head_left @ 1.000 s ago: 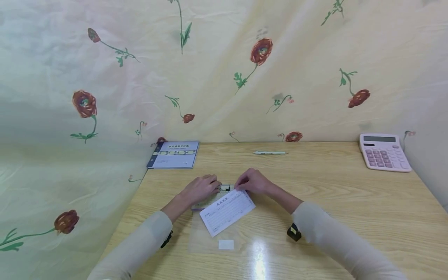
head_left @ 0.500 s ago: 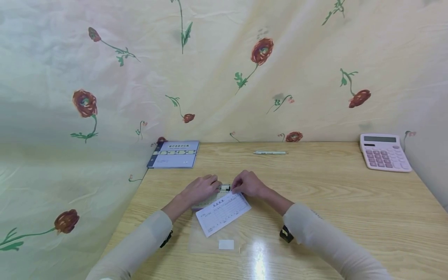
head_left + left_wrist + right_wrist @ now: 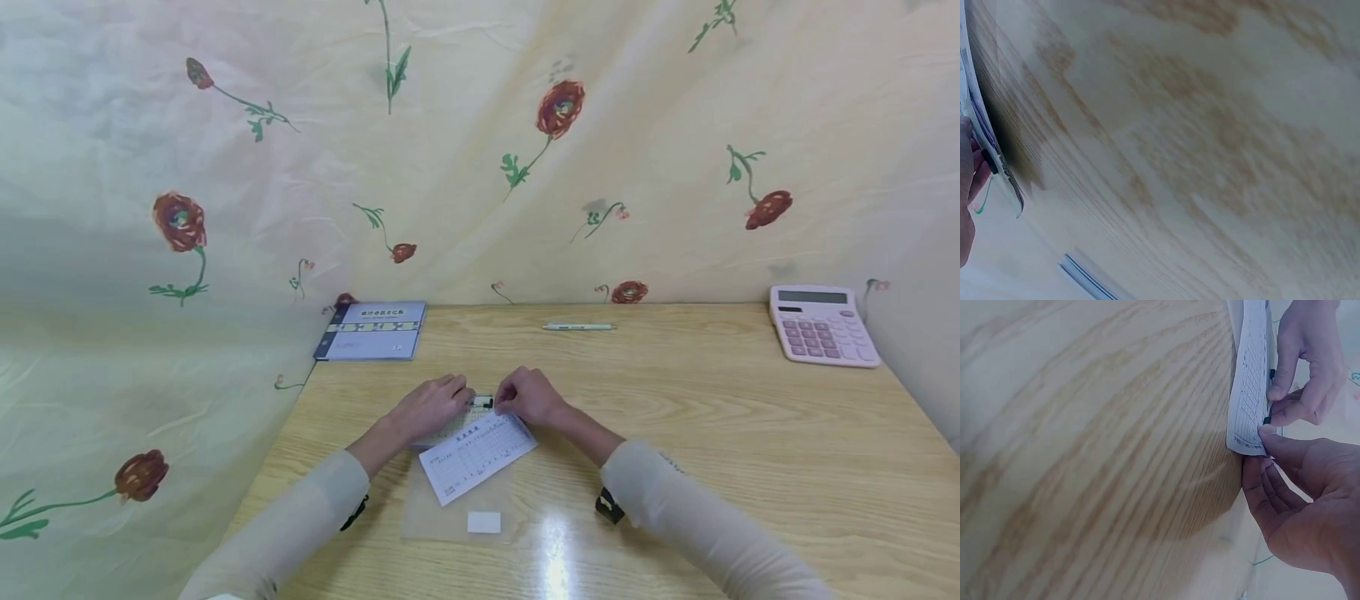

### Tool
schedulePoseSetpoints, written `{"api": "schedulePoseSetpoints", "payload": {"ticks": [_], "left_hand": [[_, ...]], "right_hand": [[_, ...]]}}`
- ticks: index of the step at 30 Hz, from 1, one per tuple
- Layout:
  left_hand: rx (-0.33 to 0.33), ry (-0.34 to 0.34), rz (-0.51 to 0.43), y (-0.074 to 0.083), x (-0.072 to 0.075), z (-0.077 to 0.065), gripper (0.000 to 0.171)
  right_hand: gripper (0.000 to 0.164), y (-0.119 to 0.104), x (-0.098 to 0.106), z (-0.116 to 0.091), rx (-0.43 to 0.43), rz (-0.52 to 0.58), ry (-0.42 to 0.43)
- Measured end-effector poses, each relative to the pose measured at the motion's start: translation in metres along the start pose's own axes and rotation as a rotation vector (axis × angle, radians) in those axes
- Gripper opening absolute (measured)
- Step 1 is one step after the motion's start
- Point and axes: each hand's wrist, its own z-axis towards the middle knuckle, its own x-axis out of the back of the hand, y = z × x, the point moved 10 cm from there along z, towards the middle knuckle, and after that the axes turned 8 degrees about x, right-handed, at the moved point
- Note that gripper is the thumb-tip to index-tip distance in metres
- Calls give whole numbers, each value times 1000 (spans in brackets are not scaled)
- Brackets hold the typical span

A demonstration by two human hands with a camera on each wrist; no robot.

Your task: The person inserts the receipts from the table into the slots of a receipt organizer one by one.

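Note:
In the head view, my left hand is at the top of a small stack of papers, its fingers at a metal clip with black ends. In the right wrist view, the thumb and fingers of that left hand pinch at the clip. My right hand pinches the upper corner of a white printed paper form between thumb and fingers. The form slants over the stack, hiding much of it. In the left wrist view, only part of the left hand shows at the frame edge.
Beneath the form lies a clear plastic sheet bearing a white label. A blue-grey account book sits at the back left. A pen lies at the back middle, a pink calculator at the back right. A flowered cloth hangs behind the table.
My right hand has moved slightly left and toward me, taking the form with it over the stack; it barely moves in the last half second. The left hand stays at the clip.

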Motion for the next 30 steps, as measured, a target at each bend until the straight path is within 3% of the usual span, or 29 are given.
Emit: {"api": "schedulePoseSetpoints", "payload": {"ticks": [17, 30], "left_hand": [[32, 51, -43, -1, 9, 1, 19], [43, 42, -44, -2, 5, 0, 20]], "right_hand": [[10, 4, -3, 2, -107, -39, 40], [12, 0, -3, 0, -112, -94, 109]]}}
